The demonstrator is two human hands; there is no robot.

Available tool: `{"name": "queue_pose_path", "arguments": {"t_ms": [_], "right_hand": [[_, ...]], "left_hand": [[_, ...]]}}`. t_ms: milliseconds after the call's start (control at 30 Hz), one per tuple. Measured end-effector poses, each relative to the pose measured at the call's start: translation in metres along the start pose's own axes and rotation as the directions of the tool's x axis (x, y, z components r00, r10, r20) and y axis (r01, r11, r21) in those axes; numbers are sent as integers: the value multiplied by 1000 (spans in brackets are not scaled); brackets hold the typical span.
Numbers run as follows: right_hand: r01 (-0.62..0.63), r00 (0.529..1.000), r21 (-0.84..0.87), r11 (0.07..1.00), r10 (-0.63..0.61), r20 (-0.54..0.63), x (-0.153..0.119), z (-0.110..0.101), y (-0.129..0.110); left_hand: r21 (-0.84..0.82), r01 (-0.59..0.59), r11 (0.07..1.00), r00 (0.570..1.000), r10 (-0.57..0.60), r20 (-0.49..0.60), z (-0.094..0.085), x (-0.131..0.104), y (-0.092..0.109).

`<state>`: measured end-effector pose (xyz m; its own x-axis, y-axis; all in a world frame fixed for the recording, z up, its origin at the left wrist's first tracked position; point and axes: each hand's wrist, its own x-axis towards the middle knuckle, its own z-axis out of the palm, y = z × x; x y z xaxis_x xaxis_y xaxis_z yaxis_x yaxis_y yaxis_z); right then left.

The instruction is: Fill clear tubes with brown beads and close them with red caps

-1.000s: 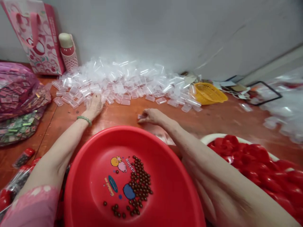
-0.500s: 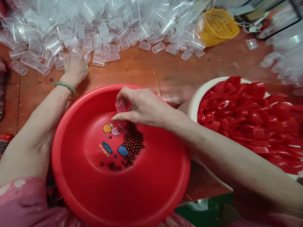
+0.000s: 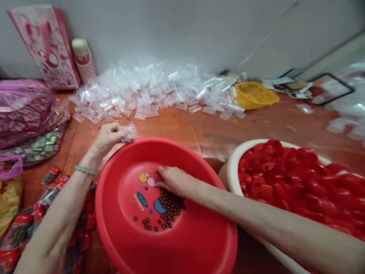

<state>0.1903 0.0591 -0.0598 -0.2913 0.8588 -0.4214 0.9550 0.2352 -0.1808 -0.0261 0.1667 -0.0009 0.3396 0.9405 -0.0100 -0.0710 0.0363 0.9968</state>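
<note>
My left hand, with a green bead bracelet at its wrist, is closed round a clear plastic tube just above the back left rim of a red basin. Inside the basin my right hand reaches down at the edge of the small brown balls. Its fingers are bent together, and whatever they hold is hidden. A few balls lie apart from the heap on the basin's printed bottom.
Clear tubes lie piled along the wall beside a yellow basket. Red plastic pieces fill a white tub at the right. Red-capped filled tubes and bags lie at the left.
My left hand has come from the pile of tubes to the basin's rim with a tube. My right hand has lowered to the balls; the pink-looking tube no longer shows. The view has tilted up.
</note>
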Motion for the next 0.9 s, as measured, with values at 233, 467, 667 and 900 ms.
{"name": "queue_pose_path", "arguments": {"t_ms": [233, 467, 667, 900], "right_hand": [[22, 985, 95, 995, -38, 170, -42, 31, -21], [-26, 807, 321, 947, -170, 565, -58, 52, -48], [-519, 520, 630, 578, -371, 769, -54, 69, -58], [-640, 624, 707, 301, -333, 707, -41, 49, -64]], "left_hand": [[183, -60, 981, 997, 49, 66, 11, -52, 6], [617, -225, 754, 971, 229, 75, 22, -77, -12], [858, -381, 344, 923, 94, 373, 40, -100, -25], [795, -510, 329, 823, -83, 562, 33, -127, -22]]}}
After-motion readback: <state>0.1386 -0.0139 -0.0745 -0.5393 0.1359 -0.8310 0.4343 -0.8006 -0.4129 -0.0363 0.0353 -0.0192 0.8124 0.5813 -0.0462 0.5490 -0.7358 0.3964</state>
